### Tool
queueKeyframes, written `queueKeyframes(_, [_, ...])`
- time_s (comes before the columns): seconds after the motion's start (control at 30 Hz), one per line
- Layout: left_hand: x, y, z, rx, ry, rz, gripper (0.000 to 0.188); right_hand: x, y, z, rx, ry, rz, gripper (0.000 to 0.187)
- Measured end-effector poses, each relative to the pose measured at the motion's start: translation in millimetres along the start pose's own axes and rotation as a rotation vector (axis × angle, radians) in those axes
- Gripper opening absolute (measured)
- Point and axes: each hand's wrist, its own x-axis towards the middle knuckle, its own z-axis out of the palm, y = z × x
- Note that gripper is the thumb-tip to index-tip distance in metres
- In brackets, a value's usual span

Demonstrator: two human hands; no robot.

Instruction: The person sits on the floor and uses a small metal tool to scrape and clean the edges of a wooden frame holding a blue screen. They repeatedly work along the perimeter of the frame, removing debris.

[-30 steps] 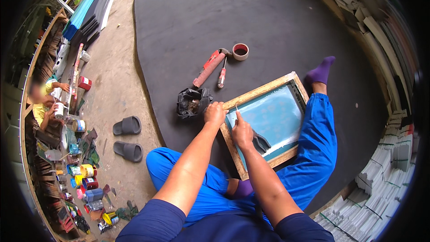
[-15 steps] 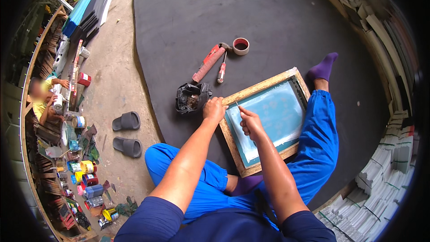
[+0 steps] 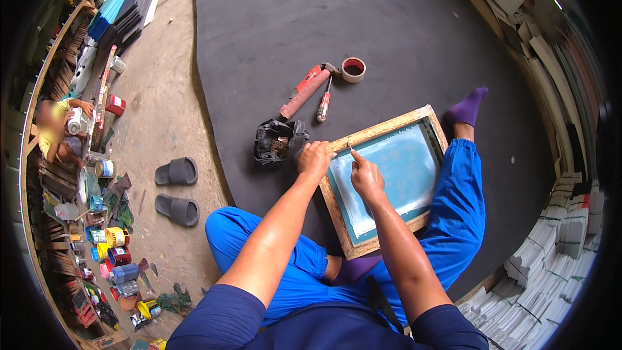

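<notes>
A wooden-framed screen (image 3: pixel 382 128) with blue-green mesh (image 3: pixel 389 168) lies tilted between my legs. My left hand (image 3: pixel 315 159) is closed over the frame's upper left corner. My right hand (image 3: pixel 367 180), above the mesh, is closed on a thin tool (image 3: pixel 351 148); its tip meets the inner edge of the top bar close to that corner. Most of the tool is hidden in my fingers, so its kind is unclear. Just left of my left hand sits an open black plastic bag (image 3: pixel 264 142) with brownish bits inside.
Beyond the bag lie a red-handled tool resembling a hammer (image 3: pixel 304 94), a screwdriver (image 3: pixel 324 105) and a tape roll (image 3: pixel 353 78) on the dark mat (image 3: pixel 389 26). Grey slippers (image 3: pixel 178 172), paint cans (image 3: pixel 116 237) and another person (image 3: pixel 55 133) are at left. Stacked white sheets (image 3: pixel 551 272) stand right.
My right hand and the thin tool have shifted slightly right along the frame's top bar. My left hand still grips the corner. The whole view has shifted a little.
</notes>
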Motion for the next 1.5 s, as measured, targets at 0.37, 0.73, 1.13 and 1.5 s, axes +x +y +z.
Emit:
queueKeyframes(0.37, [6.0, 2.3, 5.8, -0.013, -0.016, -0.003, 0.045, 12.7, -10.2, 22.6, 0.146, 0.014, 0.106, 0.048])
queueKeyframes(0.73, [10.1, -7.4, -1.8, -0.052, -0.036, 0.050, 0.058, 18.5, 37.8, 55.9, 0.530, 0.105, -0.024, 0.041])
queueKeyframes(1.13, [4.4, -47.0, -26.2, -0.516, -0.269, 0.022, 0.109, 21.6, 51.1, 58.6, 0.780, -0.003, 0.034, 0.042])
queueKeyframes(1.5, [5.0, -37.7, -22.3, -0.472, -0.264, 0.068, 0.107, 35.5, 81.6, 70.0, 0.417, 0.261, -0.323, 0.047])
